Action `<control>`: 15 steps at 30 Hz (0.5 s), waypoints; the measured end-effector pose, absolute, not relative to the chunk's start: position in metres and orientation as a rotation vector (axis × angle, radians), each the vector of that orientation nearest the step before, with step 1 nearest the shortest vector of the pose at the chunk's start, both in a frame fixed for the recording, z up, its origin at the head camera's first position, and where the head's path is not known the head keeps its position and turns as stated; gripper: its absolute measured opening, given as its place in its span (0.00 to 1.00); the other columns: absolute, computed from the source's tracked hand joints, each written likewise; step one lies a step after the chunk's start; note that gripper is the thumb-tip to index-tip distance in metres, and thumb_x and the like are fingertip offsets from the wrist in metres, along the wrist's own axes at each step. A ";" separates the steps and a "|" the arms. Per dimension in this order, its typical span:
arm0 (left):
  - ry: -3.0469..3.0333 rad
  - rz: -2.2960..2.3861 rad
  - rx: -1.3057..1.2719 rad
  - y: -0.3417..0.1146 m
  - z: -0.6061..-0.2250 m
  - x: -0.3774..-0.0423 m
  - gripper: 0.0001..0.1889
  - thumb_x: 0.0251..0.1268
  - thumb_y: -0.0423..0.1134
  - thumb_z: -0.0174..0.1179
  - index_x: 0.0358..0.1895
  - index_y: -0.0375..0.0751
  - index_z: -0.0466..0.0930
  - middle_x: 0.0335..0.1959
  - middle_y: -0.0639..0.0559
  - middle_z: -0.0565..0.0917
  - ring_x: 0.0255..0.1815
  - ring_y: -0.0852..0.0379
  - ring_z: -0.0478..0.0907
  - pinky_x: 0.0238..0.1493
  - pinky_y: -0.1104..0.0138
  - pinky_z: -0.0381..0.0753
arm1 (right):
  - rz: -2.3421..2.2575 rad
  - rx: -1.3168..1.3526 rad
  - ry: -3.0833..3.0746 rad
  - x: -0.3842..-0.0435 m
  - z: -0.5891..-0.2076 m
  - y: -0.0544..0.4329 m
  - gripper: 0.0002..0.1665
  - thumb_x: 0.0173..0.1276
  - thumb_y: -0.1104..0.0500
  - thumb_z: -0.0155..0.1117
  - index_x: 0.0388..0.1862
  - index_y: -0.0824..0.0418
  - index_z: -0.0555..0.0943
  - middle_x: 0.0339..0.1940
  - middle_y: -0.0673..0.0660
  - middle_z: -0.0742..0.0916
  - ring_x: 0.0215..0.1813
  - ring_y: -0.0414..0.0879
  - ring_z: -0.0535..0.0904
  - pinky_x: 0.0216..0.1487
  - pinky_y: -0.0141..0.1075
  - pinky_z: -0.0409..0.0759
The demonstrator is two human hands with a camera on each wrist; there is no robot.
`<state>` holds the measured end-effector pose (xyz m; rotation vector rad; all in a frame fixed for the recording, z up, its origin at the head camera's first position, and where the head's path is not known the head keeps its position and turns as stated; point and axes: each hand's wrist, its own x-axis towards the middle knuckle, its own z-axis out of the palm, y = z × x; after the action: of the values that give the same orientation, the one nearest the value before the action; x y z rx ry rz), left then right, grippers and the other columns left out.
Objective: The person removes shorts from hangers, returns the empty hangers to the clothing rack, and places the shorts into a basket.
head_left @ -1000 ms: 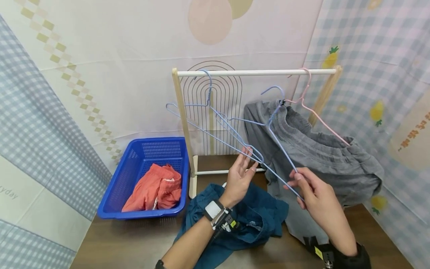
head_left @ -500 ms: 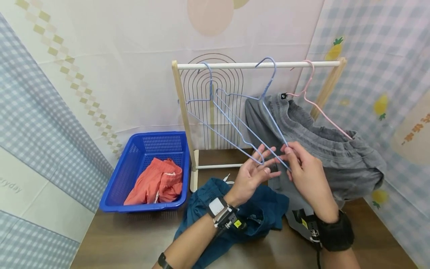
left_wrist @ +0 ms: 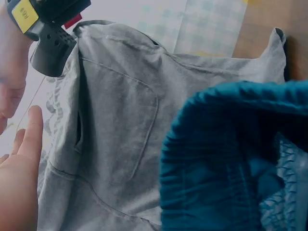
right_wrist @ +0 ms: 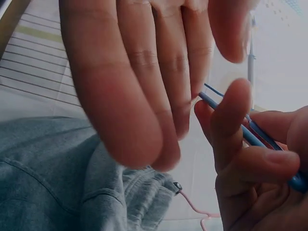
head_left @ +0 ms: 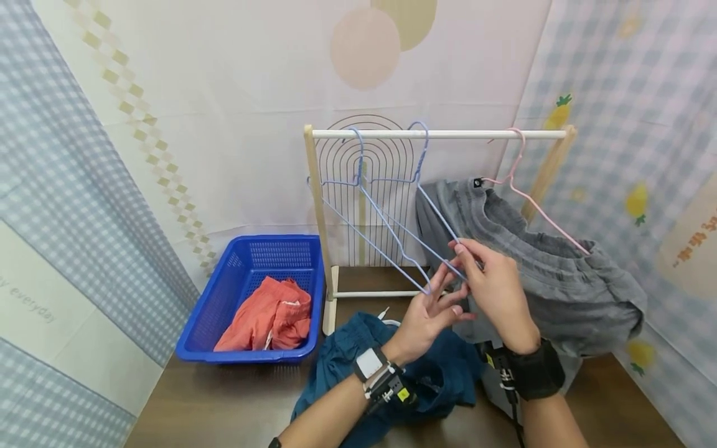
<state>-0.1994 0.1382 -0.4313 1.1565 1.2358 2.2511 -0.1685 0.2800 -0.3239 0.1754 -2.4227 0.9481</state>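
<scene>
My right hand [head_left: 495, 289] pinches the right end of a blue wire hanger [head_left: 437, 210], whose hook is over the white rail. My left hand [head_left: 427, 318] has its fingers spread beside it, near the lower end of another blue hanger [head_left: 385, 219] that hangs further left. In the right wrist view my left hand [right_wrist: 255, 163] has blue wire [right_wrist: 255, 137] passing between its fingers; how firmly they touch is unclear. Below my left wrist lie teal shorts [head_left: 347, 348]. Grey trousers [head_left: 538, 261] hang from a pink hanger [head_left: 515, 167] at right.
A small rack with a white rail [head_left: 465, 134] and wooden posts stands at the back of the brown table [head_left: 224, 404]. At its left sits a blue basket [head_left: 193, 339] holding a coral garment [head_left: 266, 317]. Printed cloth walls enclose the back and sides.
My right hand has moved left with its blue hanger, whose hook rose from below the rail onto it. My left hand shifted slightly right. The view has moved a little.
</scene>
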 end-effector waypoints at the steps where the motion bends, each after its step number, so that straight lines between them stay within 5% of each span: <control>1: 1.241 2.250 1.144 0.137 -0.433 -0.198 0.43 0.80 0.22 0.48 0.88 0.48 0.37 0.88 0.47 0.49 0.82 0.42 0.62 0.65 0.54 0.82 | 0.946 0.170 -2.440 -0.169 -0.325 0.280 0.19 0.86 0.51 0.55 0.59 0.59 0.87 0.37 0.57 0.92 0.20 0.41 0.77 0.23 0.36 0.70; 8: 1.283 2.246 1.106 0.131 -0.437 -0.194 0.42 0.81 0.25 0.50 0.88 0.47 0.39 0.87 0.47 0.53 0.81 0.41 0.64 0.64 0.55 0.83 | 0.863 0.107 -2.474 -0.170 -0.332 0.286 0.23 0.86 0.44 0.53 0.55 0.59 0.88 0.37 0.58 0.93 0.30 0.49 0.85 0.34 0.42 0.74; 15: 1.325 2.232 1.067 0.127 -0.440 -0.191 0.38 0.82 0.25 0.51 0.87 0.46 0.46 0.84 0.38 0.60 0.79 0.39 0.67 0.60 0.61 0.85 | 0.889 0.013 -2.471 -0.164 -0.343 0.290 0.27 0.85 0.41 0.53 0.57 0.61 0.86 0.39 0.61 0.92 0.30 0.48 0.88 0.32 0.43 0.80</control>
<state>-0.1913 0.1267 -0.4404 1.0669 1.3246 2.2323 -0.1639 0.2904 -0.3427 0.0135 -2.4709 0.8888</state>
